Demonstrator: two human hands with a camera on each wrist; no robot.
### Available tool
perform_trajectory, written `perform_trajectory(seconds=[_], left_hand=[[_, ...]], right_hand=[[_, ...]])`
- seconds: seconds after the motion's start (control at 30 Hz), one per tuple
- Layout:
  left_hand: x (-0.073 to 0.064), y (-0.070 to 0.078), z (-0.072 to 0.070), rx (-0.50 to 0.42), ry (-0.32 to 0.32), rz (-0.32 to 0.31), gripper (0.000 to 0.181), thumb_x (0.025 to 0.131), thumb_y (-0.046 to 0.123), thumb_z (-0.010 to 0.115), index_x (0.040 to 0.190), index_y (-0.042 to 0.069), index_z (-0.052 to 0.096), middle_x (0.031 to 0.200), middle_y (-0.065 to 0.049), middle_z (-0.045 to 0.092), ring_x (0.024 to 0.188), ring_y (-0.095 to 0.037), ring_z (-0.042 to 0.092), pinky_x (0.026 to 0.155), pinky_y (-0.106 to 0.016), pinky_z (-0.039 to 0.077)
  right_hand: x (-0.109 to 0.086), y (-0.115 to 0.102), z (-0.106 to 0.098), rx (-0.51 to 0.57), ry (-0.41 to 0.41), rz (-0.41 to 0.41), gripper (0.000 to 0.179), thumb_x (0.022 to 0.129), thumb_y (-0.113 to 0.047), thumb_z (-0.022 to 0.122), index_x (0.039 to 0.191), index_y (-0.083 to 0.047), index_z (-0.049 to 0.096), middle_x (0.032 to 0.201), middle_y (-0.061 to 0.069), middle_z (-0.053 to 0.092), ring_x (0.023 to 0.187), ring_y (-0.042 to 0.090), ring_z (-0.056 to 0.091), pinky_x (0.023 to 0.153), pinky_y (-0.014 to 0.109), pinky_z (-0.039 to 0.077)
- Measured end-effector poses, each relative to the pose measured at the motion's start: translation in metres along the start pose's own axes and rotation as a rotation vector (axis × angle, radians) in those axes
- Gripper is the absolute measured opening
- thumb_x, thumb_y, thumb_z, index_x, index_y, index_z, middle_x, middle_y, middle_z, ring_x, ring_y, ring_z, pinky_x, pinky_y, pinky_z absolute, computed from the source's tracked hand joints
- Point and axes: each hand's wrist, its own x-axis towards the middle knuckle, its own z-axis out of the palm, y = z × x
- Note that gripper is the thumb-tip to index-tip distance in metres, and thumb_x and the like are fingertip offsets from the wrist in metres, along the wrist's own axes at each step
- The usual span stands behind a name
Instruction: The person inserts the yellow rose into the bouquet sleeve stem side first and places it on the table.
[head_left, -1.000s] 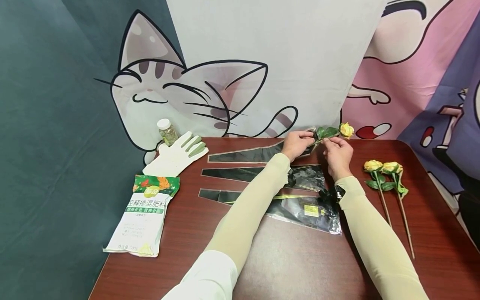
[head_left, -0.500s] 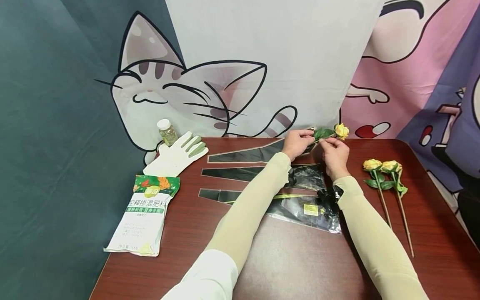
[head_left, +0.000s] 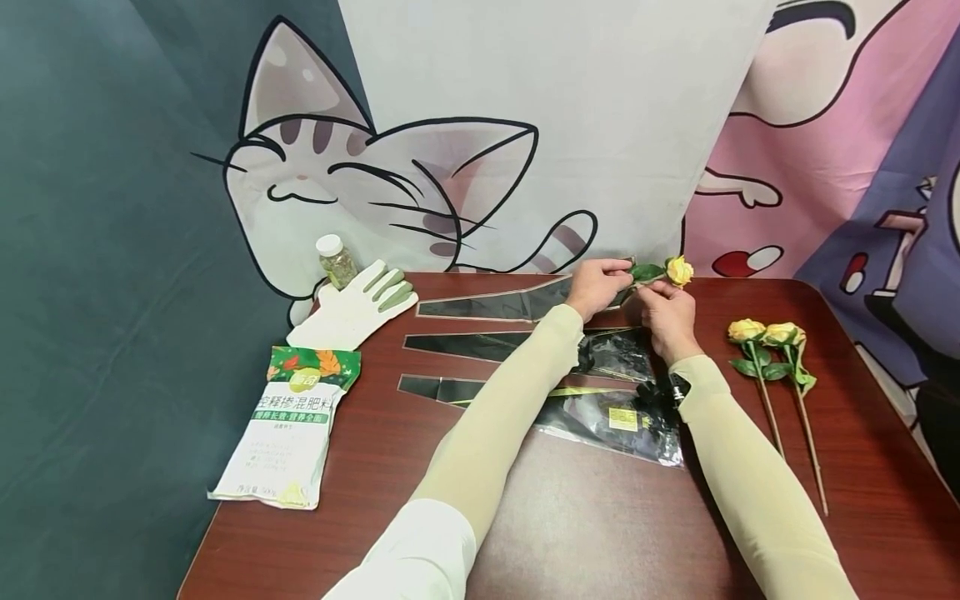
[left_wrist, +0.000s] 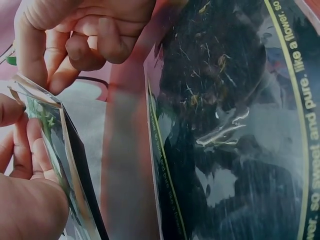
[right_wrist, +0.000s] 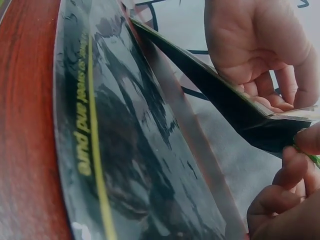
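Observation:
At the table's far edge my left hand [head_left: 596,287] grips the wide end of a long, tapering black and clear flower sleeve [head_left: 487,310]. In the left wrist view this sleeve [left_wrist: 75,150] runs from the fingers, with green showing through its clear side. My right hand [head_left: 670,321] pinches a yellow rose [head_left: 680,271] by its stem just below the bloom. Green leaves lie at the sleeve's mouth, and the stem's lower part is hidden by the sleeve and left hand. In the right wrist view the right hand [right_wrist: 285,210] has its fingertips against the sleeve's mouth.
Two more black sleeves [head_left: 465,344] [head_left: 592,417] lie flat in front. Two yellow roses [head_left: 780,335] lie at the right. A fertilizer bag [head_left: 288,429], a white glove [head_left: 352,312] and a lidded jar [head_left: 337,262] are at the left. A cartoon cloth hangs behind.
The rose and my right hand have moved a little left and down, bringing the bloom nearer the sleeve's mouth. My left hand has stayed about in place on the sleeve.

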Motion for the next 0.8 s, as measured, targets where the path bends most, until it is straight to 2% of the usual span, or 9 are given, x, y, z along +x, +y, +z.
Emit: perform_trajectory(seconds=[0.13,0.23,0.47,0.67,0.8], left_hand=[[0.0014,-0.0018,0.0003,0.009,0.014,0.0,0.022,0.095,0.019,0.08,0.117,0.022,0.084,0.096,0.008,0.08,0.085,0.0,0.069,0.072,-0.014,0.053],[0.0021,-0.0028,0.0008,0.003,0.023,0.008,0.022,0.095,0.018,0.08,0.116,0.022,0.084,0.095,0.007,0.08,0.083,0.0,0.068,0.071,-0.015,0.053],[0.0018,-0.0026,0.0014,0.01,0.022,0.048,0.023,0.095,0.016,0.08,0.117,0.02,0.084,0.094,0.007,0.08,0.08,0.001,0.068,0.071,-0.014,0.053],[0.0011,-0.0019,0.0024,0.019,0.012,0.051,0.023,0.094,0.017,0.08,0.116,0.022,0.084,0.094,0.008,0.081,0.081,0.002,0.069,0.072,-0.014,0.053],[0.003,-0.0029,0.0042,0.044,0.003,0.051,0.022,0.095,0.018,0.08,0.116,0.023,0.085,0.093,0.009,0.08,0.081,0.003,0.069,0.072,-0.012,0.053]], right_hand=[[-0.0021,-0.0019,-0.0001,0.067,-0.001,-0.002,0.006,0.097,-0.011,0.076,0.092,-0.011,0.073,0.076,-0.006,0.069,0.052,0.007,0.055,0.044,0.018,0.044],[-0.0027,-0.0017,0.0021,0.128,0.023,-0.005,0.013,0.1,-0.019,0.075,0.092,-0.009,0.076,0.079,-0.004,0.072,0.053,0.007,0.057,0.045,0.018,0.045],[-0.0004,-0.0015,0.0084,0.22,0.16,-0.047,0.007,0.094,-0.008,0.08,0.092,-0.009,0.074,0.083,-0.002,0.071,0.053,0.008,0.061,0.043,0.019,0.048],[-0.002,-0.0071,0.0057,0.281,0.18,-0.004,0.014,0.097,-0.02,0.08,0.105,-0.01,0.074,0.077,-0.003,0.075,0.052,0.01,0.062,0.039,0.02,0.041],[-0.0026,-0.0097,0.0039,0.306,0.182,0.023,0.017,0.099,-0.024,0.077,0.107,-0.01,0.073,0.074,-0.001,0.074,0.051,0.01,0.06,0.037,0.02,0.038]])
